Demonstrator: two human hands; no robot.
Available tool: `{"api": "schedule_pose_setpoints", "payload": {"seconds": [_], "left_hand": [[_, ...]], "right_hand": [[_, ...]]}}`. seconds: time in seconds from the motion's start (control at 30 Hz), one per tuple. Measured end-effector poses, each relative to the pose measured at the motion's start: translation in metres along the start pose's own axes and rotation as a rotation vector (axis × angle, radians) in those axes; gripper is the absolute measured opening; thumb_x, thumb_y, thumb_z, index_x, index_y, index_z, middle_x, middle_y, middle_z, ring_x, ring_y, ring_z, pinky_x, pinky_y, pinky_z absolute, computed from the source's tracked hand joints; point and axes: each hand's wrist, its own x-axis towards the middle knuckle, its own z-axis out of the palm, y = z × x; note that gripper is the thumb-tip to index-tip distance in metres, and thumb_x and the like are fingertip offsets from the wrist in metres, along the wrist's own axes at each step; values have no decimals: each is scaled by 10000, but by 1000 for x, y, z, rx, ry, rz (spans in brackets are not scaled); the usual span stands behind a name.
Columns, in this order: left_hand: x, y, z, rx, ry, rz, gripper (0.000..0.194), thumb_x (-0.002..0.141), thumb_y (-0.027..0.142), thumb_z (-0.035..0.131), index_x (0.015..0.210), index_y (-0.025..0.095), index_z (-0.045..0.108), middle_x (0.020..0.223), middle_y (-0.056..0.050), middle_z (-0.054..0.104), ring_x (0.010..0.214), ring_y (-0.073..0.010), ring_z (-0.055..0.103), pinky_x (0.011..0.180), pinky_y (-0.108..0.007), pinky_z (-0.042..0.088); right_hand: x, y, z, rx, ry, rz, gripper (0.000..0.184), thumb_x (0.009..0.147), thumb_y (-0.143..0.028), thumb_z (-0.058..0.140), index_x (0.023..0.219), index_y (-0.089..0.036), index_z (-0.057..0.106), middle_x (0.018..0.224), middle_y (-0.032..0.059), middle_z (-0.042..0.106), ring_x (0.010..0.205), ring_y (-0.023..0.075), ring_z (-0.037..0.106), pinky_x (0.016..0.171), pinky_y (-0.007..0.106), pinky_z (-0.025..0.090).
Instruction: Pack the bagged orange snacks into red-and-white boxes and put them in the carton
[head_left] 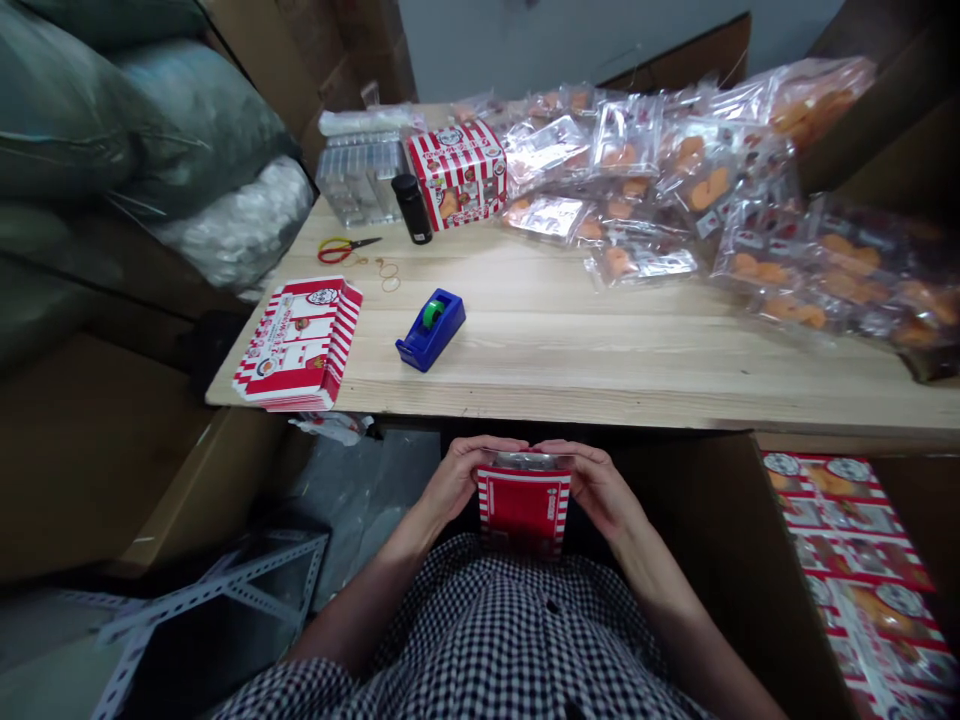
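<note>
Close to my lap, below the table's front edge, I hold a red and white striped box upright. My left hand grips its left side, and my right hand grips its right side. The fingers of both hands curl over the far top, partly hidden behind the box. A clear plastic layer shows along its top edge. On the table ahead stands a blue tape dispenser with a green roll. To the left lies a stack of flat printed box cards.
Scissors, rubber bands and a black bottle lie or stand at the back left of the table. Behind are a printed box and clear cases. Bagged orange pieces cover the right. Packed boxes fill a carton below.
</note>
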Motion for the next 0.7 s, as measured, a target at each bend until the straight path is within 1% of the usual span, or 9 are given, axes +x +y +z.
{"api": "schedule_pose_setpoints", "payload": {"seconds": [0.07,0.13,0.2,0.27,0.4,0.5,0.57,0.63,0.7], "left_hand": [[0,0,-6,33,-74,65,282,735,99,585,902,129,811,1078,-133,761,1067,-274,683,979,-360,478],[-3,3,-11,90,-191,90,300,773,122,576,964,140,807,1155,-141,737,1156,-295,643,1033,-394,444],[-8,10,-15,203,-301,115,313,819,158,589,1063,147,784,1269,-150,684,1243,-312,588,1077,-421,408],[-13,17,-17,340,-369,145,313,855,199,628,1139,173,756,1340,-149,638,1281,-316,559,1084,-436,404],[-17,22,-17,536,-350,173,291,900,250,643,1176,253,736,1349,-114,639,1255,-277,586,1063,-433,430],[-17,19,-16,584,-282,205,261,929,264,603,1148,285,745,1332,-91,653,1239,-257,599,1067,-437,429],[-16,18,-16,589,-237,221,254,939,264,583,1126,289,754,1314,-89,663,1229,-249,606,1066,-431,429],[-16,20,-15,592,-220,215,254,941,273,578,1121,289,756,1312,-93,664,1228,-248,608,1063,-424,431],[-17,27,-14,605,-264,187,271,910,282,625,1156,294,738,1363,-95,633,1268,-263,581,1060,-424,433]], "right_hand": [[-3,-3,2,-77,-82,-115,138,716,-133,694,765,-214,795,990,60,765,1045,256,679,969,378,503],[-6,-4,2,-145,-156,-204,170,764,-145,652,775,-220,803,1014,66,756,1111,271,653,1006,396,471],[-9,-3,-2,-188,-203,-236,193,804,-169,624,804,-234,805,1049,68,747,1174,287,623,1037,425,442],[-13,-2,-7,-219,-263,-252,198,839,-223,608,841,-241,805,1115,77,732,1243,306,576,1075,459,407],[-22,-1,-14,-340,-352,-287,266,903,-386,591,1007,-244,791,1283,100,662,1273,323,544,1089,493,395],[-23,1,-14,-527,-272,-334,191,891,-329,671,1041,-275,778,1286,90,657,1192,287,600,1016,442,464],[-20,1,-12,-571,-210,-372,156,903,-309,672,1007,-291,786,1240,86,682,1151,272,624,965,421,495],[-16,-2,-10,-578,-207,-388,157,917,-315,658,996,-295,792,1214,89,697,1152,277,630,962,432,499],[-14,-9,-8,-592,-250,-385,151,899,-312,685,1006,-293,789,1224,86,698,1195,288,615,1011,462,473]]}}
